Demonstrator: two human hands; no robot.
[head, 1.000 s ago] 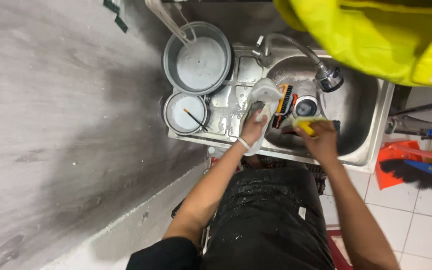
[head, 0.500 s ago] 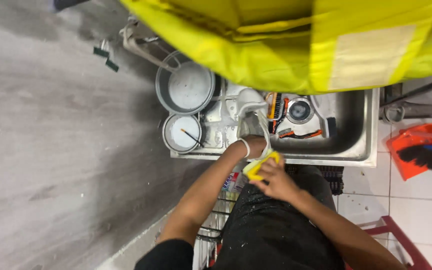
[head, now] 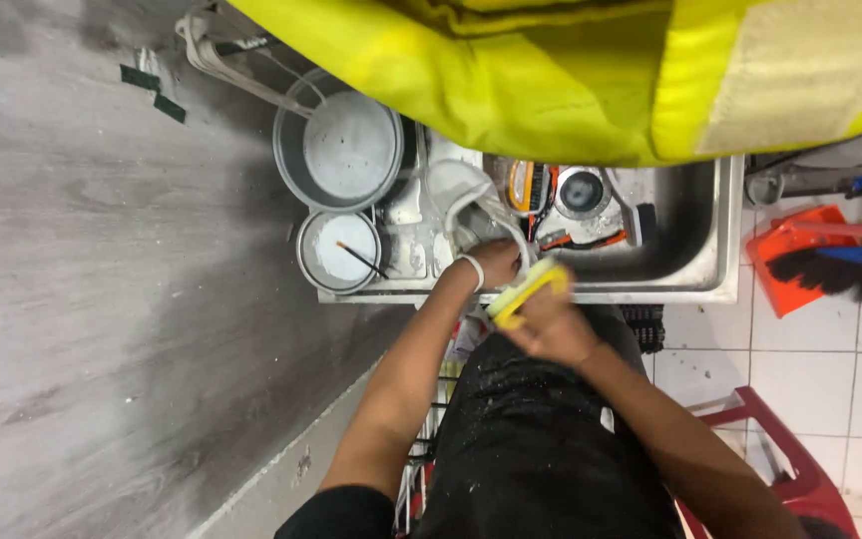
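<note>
The right hand (head: pixel 551 324) is closing around a yellow sponge (head: pixel 523 291), fingers curled over it, holding it at the near rim of the sink (head: pixel 695 269) so any drips are falling into the basin. The left hand (head: pixel 496 262) is gripping a white container (head: pixel 456 195) just beside the sponge, tilting it over the wet draining side, seemingly so the sponge can reach it; how tightly the fingers are wrapping it I cannot tell. A pale band is sitting on the left wrist.

Left of the hands, a small pot (head: pixel 339 251) with a thin dark stick lying across it and a larger pan (head: pixel 343 152) farther off are resting beside the sink, both coated whitish inside. In the basin, right of the container, an orange and black brush (head: pixel 521 187) and a round drain (head: pixel 581 192) are showing among small dark tools. A yellow vest (head: pixel 591 70) with a pale band is hanging across the far side, hiding the tap. On the tiled floor at right, an orange dustpan (head: pixel 785 260) with a dark brush is lying, and a red stool (head: pixel 780 449) is standing nearer. Two dark green tape scraps (head: pixel 152 90) are sticking to the grey wall at far left; no labels are readable
</note>
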